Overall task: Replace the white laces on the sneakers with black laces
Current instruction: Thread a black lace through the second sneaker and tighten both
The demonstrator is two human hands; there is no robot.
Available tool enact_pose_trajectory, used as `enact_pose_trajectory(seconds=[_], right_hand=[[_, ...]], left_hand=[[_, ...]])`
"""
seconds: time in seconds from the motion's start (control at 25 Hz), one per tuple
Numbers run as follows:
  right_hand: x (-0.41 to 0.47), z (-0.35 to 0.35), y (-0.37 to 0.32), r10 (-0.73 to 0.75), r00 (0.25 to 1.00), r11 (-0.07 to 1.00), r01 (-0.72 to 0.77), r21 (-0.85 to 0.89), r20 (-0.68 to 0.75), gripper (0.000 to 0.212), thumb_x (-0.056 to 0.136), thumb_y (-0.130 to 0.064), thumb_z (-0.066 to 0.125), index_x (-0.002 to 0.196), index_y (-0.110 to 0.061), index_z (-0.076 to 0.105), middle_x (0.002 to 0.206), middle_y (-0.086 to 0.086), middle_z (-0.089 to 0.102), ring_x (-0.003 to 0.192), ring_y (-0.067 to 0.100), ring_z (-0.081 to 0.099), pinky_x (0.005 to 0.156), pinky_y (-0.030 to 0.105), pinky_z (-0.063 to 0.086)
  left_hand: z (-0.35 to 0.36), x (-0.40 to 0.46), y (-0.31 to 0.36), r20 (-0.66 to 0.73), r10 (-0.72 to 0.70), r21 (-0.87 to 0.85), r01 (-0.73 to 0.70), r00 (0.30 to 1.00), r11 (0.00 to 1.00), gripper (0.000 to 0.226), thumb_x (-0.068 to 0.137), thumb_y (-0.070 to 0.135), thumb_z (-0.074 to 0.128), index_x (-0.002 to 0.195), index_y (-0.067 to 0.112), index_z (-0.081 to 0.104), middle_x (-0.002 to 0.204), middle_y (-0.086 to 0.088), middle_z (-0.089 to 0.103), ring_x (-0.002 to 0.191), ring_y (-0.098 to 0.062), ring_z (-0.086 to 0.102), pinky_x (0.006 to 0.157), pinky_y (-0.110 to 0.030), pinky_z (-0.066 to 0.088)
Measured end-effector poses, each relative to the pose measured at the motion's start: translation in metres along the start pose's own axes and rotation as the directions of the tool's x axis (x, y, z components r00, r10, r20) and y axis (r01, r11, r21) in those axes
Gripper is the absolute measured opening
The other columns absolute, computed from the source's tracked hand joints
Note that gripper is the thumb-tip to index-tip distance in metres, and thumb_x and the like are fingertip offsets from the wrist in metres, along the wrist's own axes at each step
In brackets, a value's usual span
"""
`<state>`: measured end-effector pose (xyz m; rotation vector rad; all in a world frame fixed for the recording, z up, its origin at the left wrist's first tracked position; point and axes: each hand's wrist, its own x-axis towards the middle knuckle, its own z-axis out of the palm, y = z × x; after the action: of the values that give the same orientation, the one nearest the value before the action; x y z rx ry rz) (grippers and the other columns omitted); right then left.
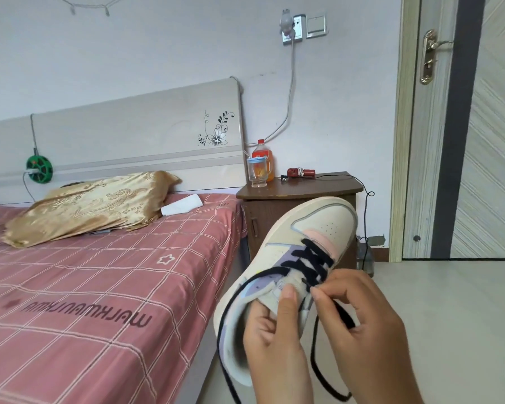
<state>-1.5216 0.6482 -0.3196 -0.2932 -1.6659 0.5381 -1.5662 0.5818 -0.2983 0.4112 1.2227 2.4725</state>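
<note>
Beside bed [105,287] and nightstand [299,191], left hand [277,339] grips sneaker [289,263]; right hand [365,325] pinches black lace [315,259].

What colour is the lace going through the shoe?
Black. The lace criss-crosses the cream sneaker, seen clearly in the head view.
</note>
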Motion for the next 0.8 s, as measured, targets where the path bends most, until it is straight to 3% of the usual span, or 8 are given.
enact_pose_trajectory(seconds=[0.16, 0.32, 0.4, 0.52, 0.64, 0.72, 0.8], right_hand=[[-0.001, -0.011, 0.009, -0.115, 0.993, 0.99, 0.117, -0.076, 0.031, 0.02, 0.083, -0.024, 0.054, 0.071, -0.011, 0.064, 0.086, -0.013, 0.053, 0.081, 0.003, 0.055, 0.075, 0.007, 0.039], [-0.008, -0.005, 0.007, -0.115, 0.985, 0.987, 0.099, -0.123, -0.13, 0.021, 0.085, -0.021, 0.055, 0.07, -0.008, 0.064, 0.086, -0.008, 0.054, 0.081, 0.009, 0.055, 0.073, 0.017, 0.043], [-0.009, -0.004, 0.009, -0.157, 0.977, 0.981, 0.138, -0.133, -0.141, 0.021, 0.085, -0.019, 0.056, 0.071, -0.008, 0.066, 0.089, -0.01, 0.055, 0.081, 0.01, 0.055, 0.071, 0.025, 0.044], [-0.002, -0.014, 0.015, -0.239, 0.971, 0.961, 0.236, -0.147, -0.008, 0.019, 0.084, -0.023, 0.059, 0.073, -0.011, 0.07, 0.089, -0.011, 0.057, 0.085, 0.009, 0.053, 0.072, 0.028, 0.044], [0.007, -0.027, 0.016, -0.206, 0.974, 0.965, 0.218, -0.143, 0.099, 0.017, 0.079, -0.033, 0.061, 0.07, -0.019, 0.067, 0.086, -0.017, 0.054, 0.094, 0.01, 0.051, 0.082, 0.023, 0.04], [0.012, -0.033, 0.016, -0.147, 0.98, 0.97, 0.17, -0.176, 0.135, 0.013, 0.074, -0.039, 0.06, 0.077, -0.027, 0.061, 0.09, -0.018, 0.051, 0.098, 0.013, 0.05, 0.083, 0.024, 0.037], [0.015, -0.035, 0.018, -0.16, 0.973, 0.94, 0.202, -0.277, 0.165, 0.021, 0.07, -0.043, 0.059, 0.089, -0.034, 0.059, 0.093, -0.018, 0.051, 0.097, 0.012, 0.047, 0.078, 0.028, 0.034]], left_hand=[[-0.002, 0.0, -0.003, 0.042, -0.015, 0.027, 0.013, 0.999, 1.0, 0.015, 0.09, 0.002, 0.054, 0.091, 0.003, 0.068, 0.084, -0.012, 0.074, 0.081, -0.022, 0.07, 0.069, -0.019, 0.056], [0.004, -0.008, -0.002, 0.112, -0.032, 0.039, 0.028, 0.993, 0.999, 0.016, 0.09, -0.001, 0.051, 0.093, -0.001, 0.066, 0.084, -0.012, 0.074, 0.076, -0.015, 0.071, 0.067, -0.019, 0.057], [0.005, -0.011, -0.002, 0.143, -0.013, 0.051, 0.006, 0.99, 0.999, 0.016, 0.089, -0.003, 0.05, 0.093, -0.001, 0.066, 0.081, -0.01, 0.074, 0.073, -0.011, 0.07, 0.064, -0.018, 0.056], [0.0, -0.008, -0.005, 0.171, 0.018, 0.077, -0.032, 0.985, 0.996, 0.016, 0.09, -0.003, 0.05, 0.09, -0.001, 0.065, 0.076, -0.01, 0.073, 0.069, -0.01, 0.068, 0.059, -0.017, 0.054], [-0.005, -0.006, -0.008, 0.204, 0.064, 0.124, -0.09, 0.977, 0.988, 0.009, 0.09, -0.002, 0.056, 0.092, -0.001, 0.065, 0.082, -0.016, 0.072, 0.077, -0.018, 0.067, 0.069, -0.026, 0.058], [-0.007, -0.005, -0.009, 0.253, 0.092, 0.157, -0.135, 0.963, 0.978, 0.01, 0.084, 0.005, 0.063, 0.093, 0.0, 0.065, 0.086, -0.019, 0.071, 0.081, -0.021, 0.067, 0.077, -0.033, 0.058], [-0.009, -0.003, -0.012, 0.299, 0.078, 0.187, -0.139, 0.951, 0.972, 0.01, 0.086, 0.007, 0.06, 0.092, 0.0, 0.065, 0.087, -0.018, 0.071, 0.082, -0.022, 0.067, 0.078, -0.036, 0.058]])
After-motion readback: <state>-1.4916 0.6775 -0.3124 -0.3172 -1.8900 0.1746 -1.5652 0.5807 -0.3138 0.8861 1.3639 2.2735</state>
